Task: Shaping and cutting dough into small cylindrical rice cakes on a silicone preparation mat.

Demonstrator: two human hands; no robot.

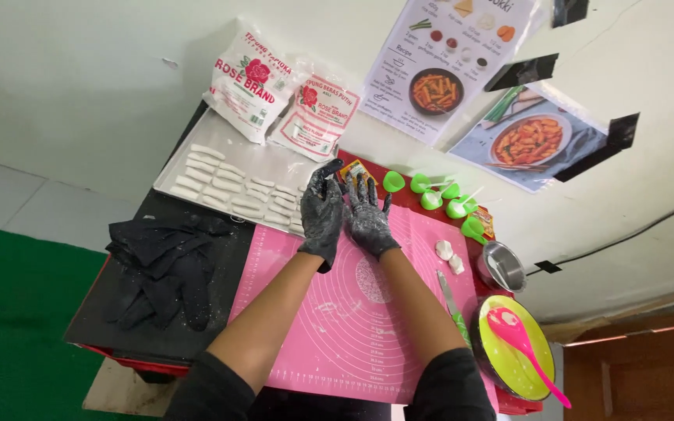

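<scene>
Nearest the lens, dark sleeves and bare forearms, raised over a pink mat. At 12 o'clock of the mat, left hand and right hand in floured black gloves, held palm to palm, fingers spread open, gripping nothing. At 11 o'clock a tray of white dough sticks, at 2 two dough lumps, at 9 a black cloth, at 4 a bowl with pink spoon.
</scene>
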